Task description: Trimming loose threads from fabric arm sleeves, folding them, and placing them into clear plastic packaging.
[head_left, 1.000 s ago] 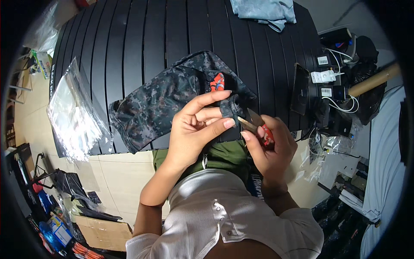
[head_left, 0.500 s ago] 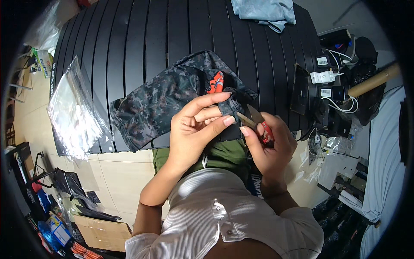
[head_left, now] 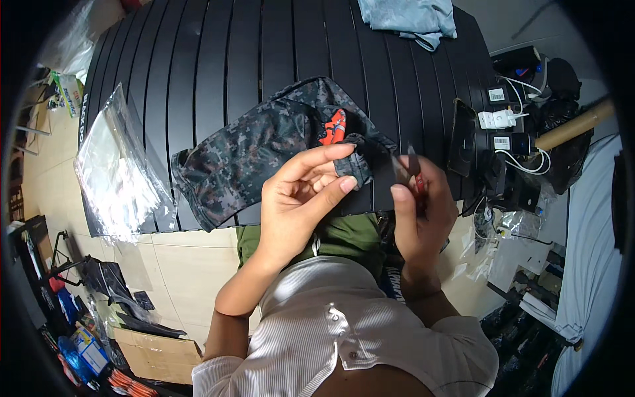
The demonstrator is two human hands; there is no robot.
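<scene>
Our left hand [head_left: 301, 198] pinches the hem of the camouflage garment [head_left: 264, 149], which trails limp onto the slatted table [head_left: 218, 53] beyond. Our right hand [head_left: 423, 208] grips small snips [head_left: 405, 165] beside it. The soft, light cloth probably needs holding taut near the edge.

White ribbed shirt [head_left: 344, 344], buttoned front, open collar, sleeves short or pushed up. Olive-green trousers [head_left: 344, 235] below. Forearms bare; left hand [head_left: 297, 198], right hand [head_left: 423, 212] bare, no rings or watch visible.
</scene>
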